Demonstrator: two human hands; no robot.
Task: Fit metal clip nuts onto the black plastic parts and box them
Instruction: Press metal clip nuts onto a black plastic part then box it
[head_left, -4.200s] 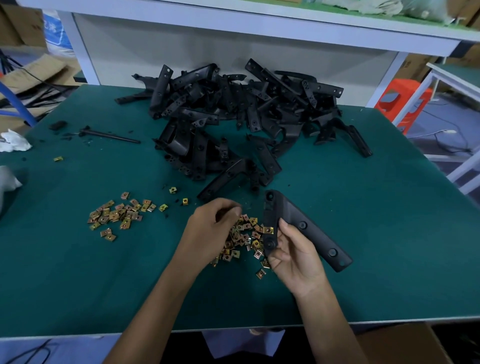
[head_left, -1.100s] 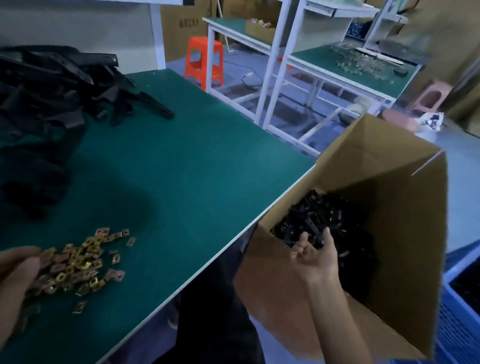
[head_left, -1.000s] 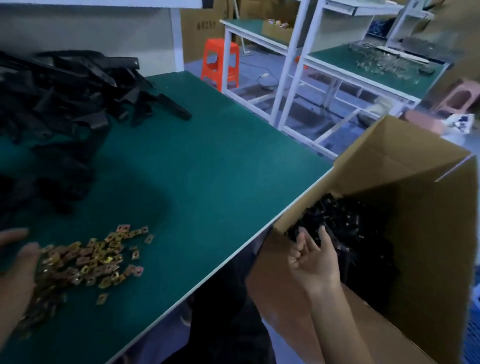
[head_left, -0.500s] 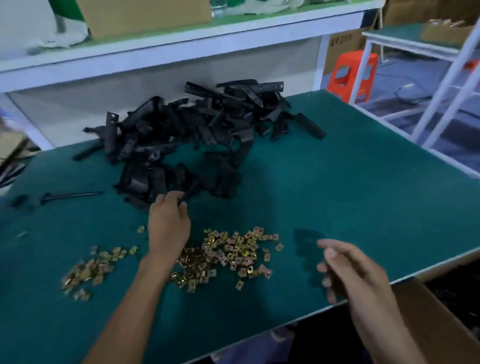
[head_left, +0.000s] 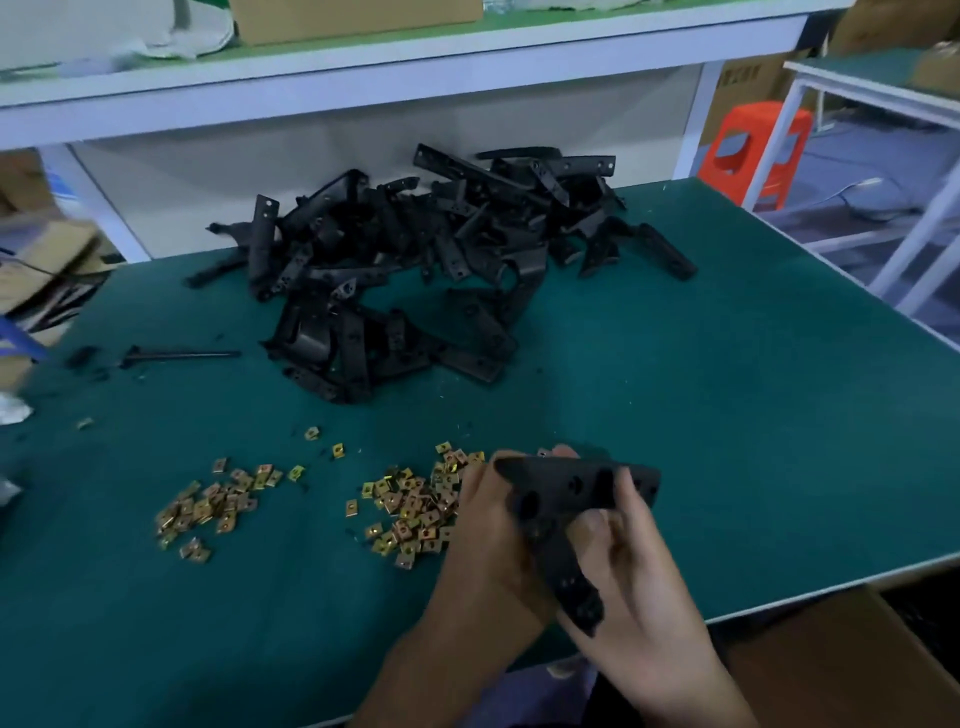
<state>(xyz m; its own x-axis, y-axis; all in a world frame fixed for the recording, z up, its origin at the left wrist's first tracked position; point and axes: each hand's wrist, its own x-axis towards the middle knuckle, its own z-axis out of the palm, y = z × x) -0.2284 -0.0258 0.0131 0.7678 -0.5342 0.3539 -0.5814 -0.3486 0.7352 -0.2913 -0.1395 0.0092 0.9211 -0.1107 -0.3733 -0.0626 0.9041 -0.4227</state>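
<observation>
Both hands hold one bent black plastic part with round holes, just above the green table near its front edge. My left hand grips its left side and my right hand its right side and lower arm. Beside my left hand lies a heap of brass-coloured clip nuts; a second smaller heap of clip nuts lies farther left. A big pile of black plastic parts fills the back of the table. The cardboard box shows at the lower right, below the table edge.
A thin black rod lies at the left of the table. A white shelf runs above the back edge. An orange stool and a white table frame stand to the right. Cardboard and cables sit at the far left.
My right hand released a finished part into the box and came back. My left hand took a black part from the pile; both hands now hold it near the nuts.
</observation>
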